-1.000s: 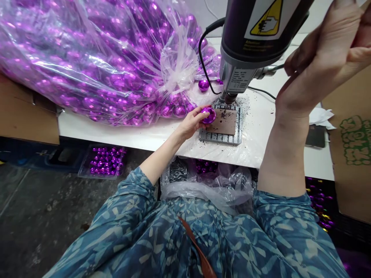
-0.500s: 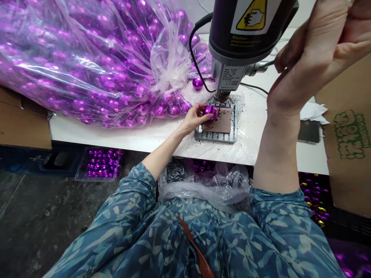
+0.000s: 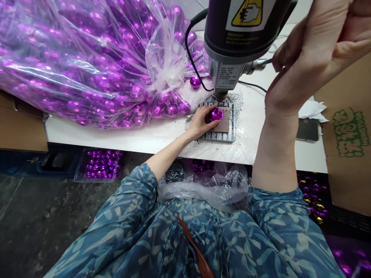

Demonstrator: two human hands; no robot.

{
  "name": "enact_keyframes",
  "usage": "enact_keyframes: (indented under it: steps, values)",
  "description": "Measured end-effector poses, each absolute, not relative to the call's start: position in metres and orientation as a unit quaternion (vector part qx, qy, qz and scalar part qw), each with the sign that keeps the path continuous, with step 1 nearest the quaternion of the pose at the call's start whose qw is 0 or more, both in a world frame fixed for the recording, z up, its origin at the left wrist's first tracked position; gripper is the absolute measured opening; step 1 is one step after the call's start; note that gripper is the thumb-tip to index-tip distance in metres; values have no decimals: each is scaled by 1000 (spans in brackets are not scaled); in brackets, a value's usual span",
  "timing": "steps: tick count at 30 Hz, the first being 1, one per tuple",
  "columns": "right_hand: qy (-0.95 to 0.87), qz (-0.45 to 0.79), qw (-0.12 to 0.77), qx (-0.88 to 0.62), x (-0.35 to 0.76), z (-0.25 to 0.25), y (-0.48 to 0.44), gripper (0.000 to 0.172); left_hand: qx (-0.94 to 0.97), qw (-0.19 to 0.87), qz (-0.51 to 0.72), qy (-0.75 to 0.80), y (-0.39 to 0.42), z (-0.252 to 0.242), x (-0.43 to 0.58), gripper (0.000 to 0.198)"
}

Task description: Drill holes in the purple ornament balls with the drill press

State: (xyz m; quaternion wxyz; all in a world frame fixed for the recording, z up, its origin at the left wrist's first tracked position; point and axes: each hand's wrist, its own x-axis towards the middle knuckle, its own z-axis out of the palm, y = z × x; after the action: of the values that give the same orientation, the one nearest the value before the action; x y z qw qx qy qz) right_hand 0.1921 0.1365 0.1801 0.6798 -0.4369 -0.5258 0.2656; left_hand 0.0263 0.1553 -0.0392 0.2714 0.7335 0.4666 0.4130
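Observation:
Between the thumb and fingers of my left hand is a shiny purple faceted ball. The ball sits over a thin brown board on the slotted metal base of a drill press. Right above it is the drill chuck, its bit at the ball's top; I cannot tell how deep it goes. At the upper right, my right hand is curled around the drill press lever, most of which the fingers hide. The dark motor housing carries a yellow warning label.
A big clear bag of purple balls covers the table's left. One loose ball lies by its knot. Dark shavings surround the base. A phone and white paper lie right, beside a cardboard box. An open plastic bag hangs below.
My left hand has moved the ball slightly right, under the chuck, and its dark-marked side no longer shows. My right hand stays on the lever, almost unmoved.

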Motion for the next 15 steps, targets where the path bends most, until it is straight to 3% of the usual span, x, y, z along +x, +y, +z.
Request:
enact_keyframes:
  steps: [3, 6, 7, 11, 15]
  values:
    - [-529, 261, 676, -442, 191, 182, 137, 73, 714, 299, 429, 466, 151, -44, 31, 54]
    - [-530, 256, 679, -438, 193, 178, 137, 97, 694, 328, 441, 465, 149, -47, 32, 53]
    - [-536, 252, 679, -433, 195, 175, 136, 97, 692, 332, 442, 464, 148, -47, 32, 53]
    - [-572, 202, 691, -393, 200, 155, 132, 66, 684, 341, 447, 464, 148, -48, 31, 52]
    - [-564, 186, 704, -390, 201, 137, 128, 68, 678, 348, 451, 464, 148, -47, 31, 53]
